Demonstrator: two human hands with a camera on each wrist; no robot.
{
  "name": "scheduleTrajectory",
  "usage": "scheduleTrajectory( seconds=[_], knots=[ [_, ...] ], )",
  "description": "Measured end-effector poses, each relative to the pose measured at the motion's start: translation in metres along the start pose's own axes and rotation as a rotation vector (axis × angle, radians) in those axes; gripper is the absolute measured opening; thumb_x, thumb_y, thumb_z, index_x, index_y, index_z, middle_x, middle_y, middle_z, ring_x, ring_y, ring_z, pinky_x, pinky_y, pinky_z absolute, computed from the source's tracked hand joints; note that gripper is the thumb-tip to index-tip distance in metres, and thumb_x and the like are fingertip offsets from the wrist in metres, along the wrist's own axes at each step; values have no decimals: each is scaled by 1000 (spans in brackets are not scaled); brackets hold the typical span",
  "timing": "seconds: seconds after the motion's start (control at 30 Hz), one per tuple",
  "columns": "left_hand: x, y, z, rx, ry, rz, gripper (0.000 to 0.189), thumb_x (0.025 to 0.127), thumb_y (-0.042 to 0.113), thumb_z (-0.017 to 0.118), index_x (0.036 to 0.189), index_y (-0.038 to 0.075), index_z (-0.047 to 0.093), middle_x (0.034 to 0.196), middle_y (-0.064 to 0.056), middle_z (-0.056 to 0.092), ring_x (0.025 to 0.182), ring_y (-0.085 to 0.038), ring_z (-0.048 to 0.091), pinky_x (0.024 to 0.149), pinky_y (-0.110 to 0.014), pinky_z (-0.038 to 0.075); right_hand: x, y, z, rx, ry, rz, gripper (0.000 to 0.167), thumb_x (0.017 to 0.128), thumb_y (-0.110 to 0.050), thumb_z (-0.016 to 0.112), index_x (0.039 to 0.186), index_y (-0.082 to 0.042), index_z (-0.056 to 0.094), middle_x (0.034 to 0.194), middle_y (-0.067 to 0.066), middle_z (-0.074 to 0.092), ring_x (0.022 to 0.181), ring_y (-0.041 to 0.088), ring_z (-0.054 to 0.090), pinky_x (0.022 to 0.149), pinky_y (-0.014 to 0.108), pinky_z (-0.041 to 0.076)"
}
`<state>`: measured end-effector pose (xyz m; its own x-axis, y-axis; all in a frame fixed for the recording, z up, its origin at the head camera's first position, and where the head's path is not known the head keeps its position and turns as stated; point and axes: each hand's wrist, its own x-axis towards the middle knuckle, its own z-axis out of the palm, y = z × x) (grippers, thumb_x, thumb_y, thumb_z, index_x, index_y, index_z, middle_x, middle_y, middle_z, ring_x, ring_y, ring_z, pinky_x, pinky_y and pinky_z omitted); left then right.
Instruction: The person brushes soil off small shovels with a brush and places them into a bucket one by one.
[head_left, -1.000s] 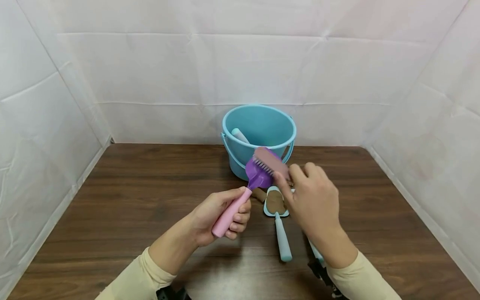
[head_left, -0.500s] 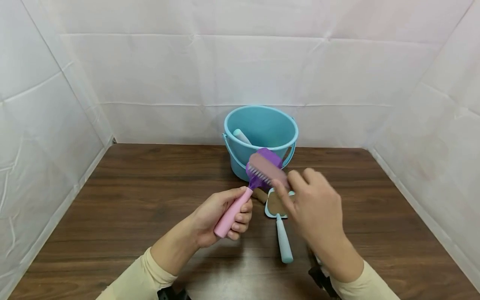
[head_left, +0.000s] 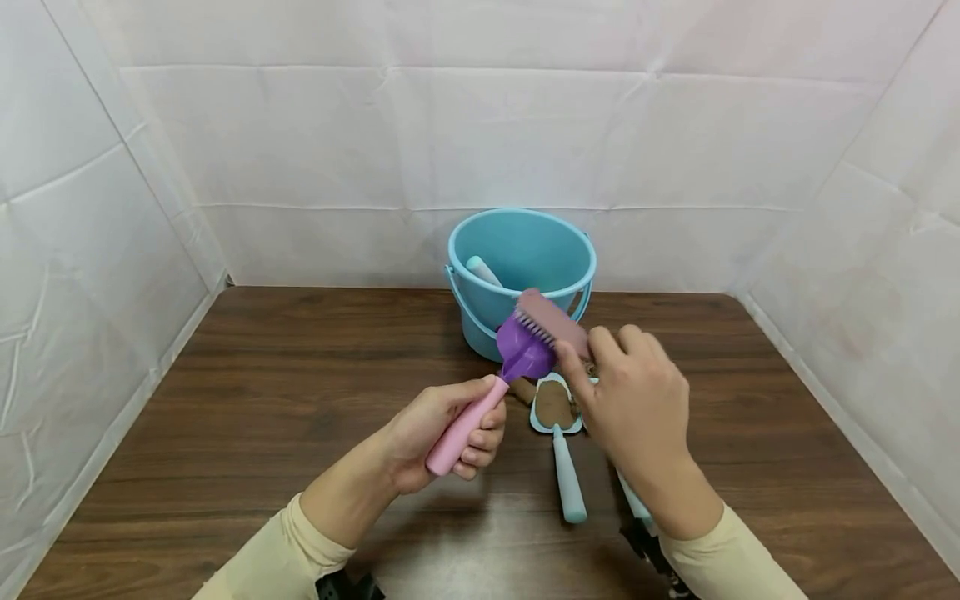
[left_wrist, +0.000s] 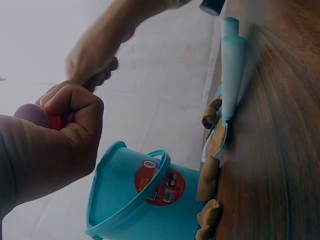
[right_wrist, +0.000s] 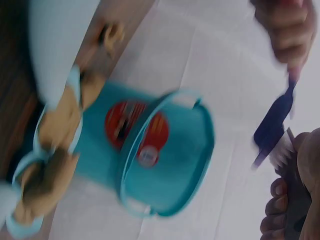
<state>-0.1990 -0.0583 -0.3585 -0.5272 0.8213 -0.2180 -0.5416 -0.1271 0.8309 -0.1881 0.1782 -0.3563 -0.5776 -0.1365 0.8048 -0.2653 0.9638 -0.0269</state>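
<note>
My left hand (head_left: 431, 429) grips the pink handle of a toy shovel (head_left: 525, 354), whose purple blade points up and away. My right hand (head_left: 636, 404) holds a pinkish brush (head_left: 555, 320) by its near end, fingers curled. The brush's bristles lie against or just over the purple blade; touching is hard to confirm. In the right wrist view the pale bristles (right_wrist: 281, 152) sit beside the blade's edge. Below the hands a light-blue scoop (head_left: 568, 479) filled with brown sand lies on the table.
A blue bucket (head_left: 483, 321) stands behind the hands, with a pale handle (head_left: 482, 271) showing inside. Another light-blue handle (head_left: 633, 502) lies under the right wrist. Lumps of brown sand (left_wrist: 209, 214) lie near the bucket's base. White sheeting (head_left: 300, 150) encloses the wooden table (head_left: 262, 400).
The brush has swept down and left over the purple blade, then back up and right. The left hand and shovel have hardly moved.
</note>
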Motion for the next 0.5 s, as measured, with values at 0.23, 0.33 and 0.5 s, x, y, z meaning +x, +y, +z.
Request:
scheduleTrajectory(
  seconds=[0.23, 0.33, 0.5],
  knots=[
    [-3, 0, -1, 45, -21, 3, 42, 106, 43, 35, 79, 11, 41, 66, 4, 36, 55, -7, 36, 49, -20, 30, 7, 35, 6, -107, -53, 135, 53, 102, -51, 51, 76, -6, 55, 65, 10, 43, 54, 31, 44, 39, 48, 39],
    [-3, 0, -2, 40, -23, 2, 43, 106, 44, 35, 79, 11, 41, 66, 4, 36, 55, -7, 36, 49, -20, 30, 8, 38, 6, -122, -66, 161, 52, 102, -51, 52, 77, -5, 56, 65, 11, 44, 54, 31, 44, 39, 48, 39],
    [-1, -1, -3, 24, -17, 0, 43, 106, 44, 34, 79, 12, 41, 66, 4, 36, 55, -7, 35, 49, -20, 30, 8, 35, 4, -115, -94, 181, 53, 103, -53, 49, 78, -7, 56, 67, 10, 44, 56, 31, 44, 40, 48, 39]
  ],
)
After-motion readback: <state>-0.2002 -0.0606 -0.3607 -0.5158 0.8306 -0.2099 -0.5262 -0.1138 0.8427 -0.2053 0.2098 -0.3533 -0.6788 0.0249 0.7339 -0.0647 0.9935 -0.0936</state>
